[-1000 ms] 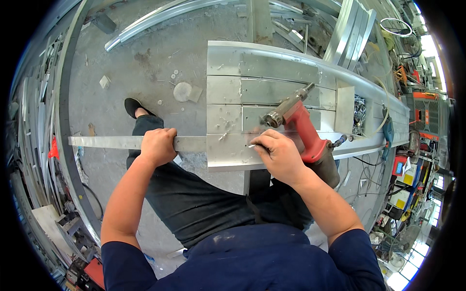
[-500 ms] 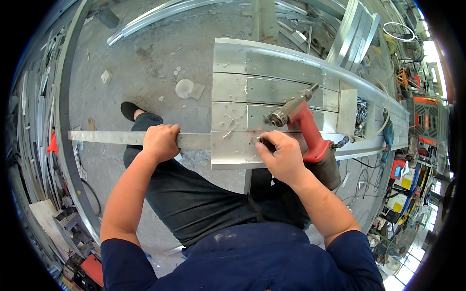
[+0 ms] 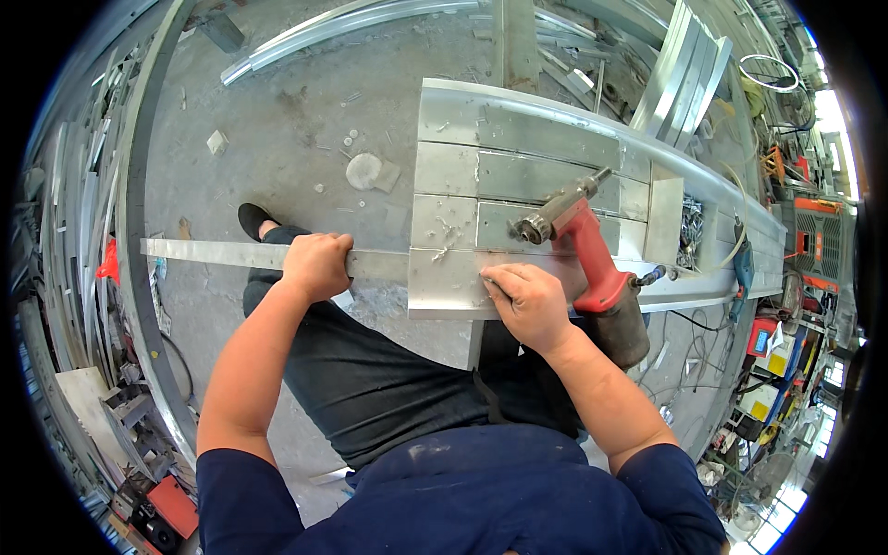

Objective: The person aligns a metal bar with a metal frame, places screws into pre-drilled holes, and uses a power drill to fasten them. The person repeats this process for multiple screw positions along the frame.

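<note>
My left hand [image 3: 317, 266] is closed around a long flat metal strip [image 3: 205, 252], which stretches out to the left and meets the aluminium profiles [image 3: 440, 289] on its right. Over the near profile, my right hand [image 3: 525, 301] pinches thumb and fingers together at the metal surface. A small rivet-like pin is between them, mostly hidden by the fingertips. Just right of that hand stands a pneumatic rivet gun [image 3: 597, 268] with a red handle, its nose pointing away from me. Neither hand touches it.
Metal shavings [image 3: 449, 231] lie on the profiles. Farther right, an open tray [image 3: 663, 222] holds many small silvery pieces, with a blue power tool [image 3: 743, 264] beyond. A steel frame beam [image 3: 139, 185] runs along the left. Metal lengths [image 3: 689, 74] lean at the back right.
The right fingertips have come down onto the profile, and the small pin is now largely covered. My left hand keeps its hold on the strip. The whole view has shifted slightly.
</note>
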A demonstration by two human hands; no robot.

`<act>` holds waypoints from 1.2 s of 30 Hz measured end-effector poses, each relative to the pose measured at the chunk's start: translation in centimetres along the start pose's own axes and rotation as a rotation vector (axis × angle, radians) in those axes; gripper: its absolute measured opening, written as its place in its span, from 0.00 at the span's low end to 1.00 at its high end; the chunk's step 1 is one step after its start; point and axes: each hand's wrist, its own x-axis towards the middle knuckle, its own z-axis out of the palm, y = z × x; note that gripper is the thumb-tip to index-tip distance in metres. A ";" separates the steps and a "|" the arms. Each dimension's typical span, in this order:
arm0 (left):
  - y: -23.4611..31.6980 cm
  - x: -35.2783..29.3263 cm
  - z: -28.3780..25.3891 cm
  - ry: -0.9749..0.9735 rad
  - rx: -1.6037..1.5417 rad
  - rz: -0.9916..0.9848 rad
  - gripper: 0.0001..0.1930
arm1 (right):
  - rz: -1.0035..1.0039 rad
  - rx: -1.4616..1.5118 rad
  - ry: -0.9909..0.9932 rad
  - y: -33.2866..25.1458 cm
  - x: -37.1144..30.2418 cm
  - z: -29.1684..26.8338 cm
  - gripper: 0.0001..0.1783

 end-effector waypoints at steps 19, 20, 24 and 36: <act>0.1 -0.1 -0.1 0.022 -0.003 0.011 0.11 | 0.159 0.052 -0.091 -0.6 1.8 -0.6 0.08; 0.1 -0.1 0.0 0.023 -0.003 0.009 0.11 | 0.168 0.066 -0.090 -0.6 1.8 -0.6 0.08; 0.2 0.0 -0.2 0.012 0.003 0.000 0.10 | 0.162 0.091 -0.095 -0.4 1.7 -0.5 0.09; 0.2 -0.1 -0.5 -0.031 0.005 0.002 0.11 | 0.171 0.041 -0.123 -1.0 1.7 -1.7 0.06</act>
